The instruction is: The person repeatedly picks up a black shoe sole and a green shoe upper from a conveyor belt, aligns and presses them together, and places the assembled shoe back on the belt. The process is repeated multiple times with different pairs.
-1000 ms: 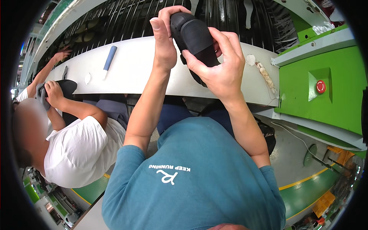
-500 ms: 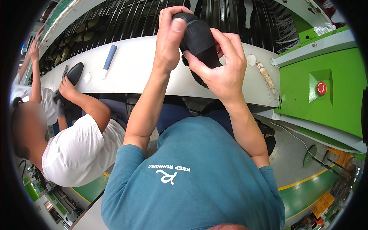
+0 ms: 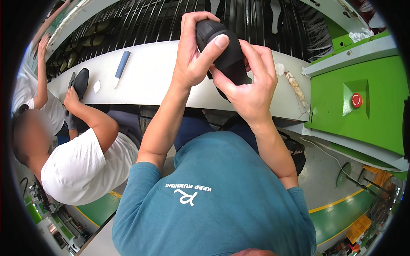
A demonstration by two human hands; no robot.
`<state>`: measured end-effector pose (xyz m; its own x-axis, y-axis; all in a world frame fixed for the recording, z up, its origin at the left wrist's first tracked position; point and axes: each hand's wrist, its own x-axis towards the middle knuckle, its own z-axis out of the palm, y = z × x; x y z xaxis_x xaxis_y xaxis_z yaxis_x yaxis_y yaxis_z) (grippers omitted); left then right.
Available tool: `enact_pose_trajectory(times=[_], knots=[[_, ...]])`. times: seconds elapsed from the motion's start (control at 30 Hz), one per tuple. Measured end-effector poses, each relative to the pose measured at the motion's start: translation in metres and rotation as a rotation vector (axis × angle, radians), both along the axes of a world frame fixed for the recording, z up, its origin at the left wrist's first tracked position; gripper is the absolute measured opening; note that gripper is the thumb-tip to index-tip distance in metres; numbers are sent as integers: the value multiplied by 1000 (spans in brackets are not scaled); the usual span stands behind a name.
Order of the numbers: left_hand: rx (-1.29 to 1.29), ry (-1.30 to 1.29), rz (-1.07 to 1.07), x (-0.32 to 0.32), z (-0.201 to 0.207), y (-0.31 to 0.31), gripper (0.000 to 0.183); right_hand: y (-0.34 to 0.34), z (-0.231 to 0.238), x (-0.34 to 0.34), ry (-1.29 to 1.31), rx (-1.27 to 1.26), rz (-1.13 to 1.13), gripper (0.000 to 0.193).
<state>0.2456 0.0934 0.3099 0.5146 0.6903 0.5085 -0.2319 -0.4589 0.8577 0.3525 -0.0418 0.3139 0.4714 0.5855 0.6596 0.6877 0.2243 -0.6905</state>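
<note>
Taking the white bench [image 3: 153,81] as the landmark: at its far left end a co-worker in a white shirt presses a hand [image 3: 70,99] on a dark shoe [image 3: 80,81] lying on it. Further along it lies a blue-handled tool [image 3: 121,66]. Above the bench's middle, the left hand [image 3: 194,55] and right hand [image 3: 247,85] grip a black shoe [image 3: 224,53] held in the air, fingers of both clamped around it, the left thumb pressed on its upper. The work looks mid-way: the shoe is being pressed, not yet set down. Its underside and toe are hidden by the hands; right of the bench stands a green machine housing [image 3: 371,123] with a red button [image 3: 356,100].
</note>
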Motion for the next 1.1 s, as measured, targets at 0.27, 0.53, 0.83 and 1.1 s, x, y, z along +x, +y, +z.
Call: enact_pose_trajectory(times=[0.27, 0.53, 0.83, 1.1], knots=[[184, -42, 9, -7, 9, -10, 55, -18, 5, 6, -6, -38, 111, 61], [267, -36, 19, -12, 5, -20, 66, -9, 17, 42, 276, 122, 405, 17], [312, -71, 33, -14, -6, -22, 73, -8, 12, 36, 478, 116, 587, 13], [88, -296, 87, -4, -23, -30, 70, 9, 17, 26, 414, 38, 516, 20]])
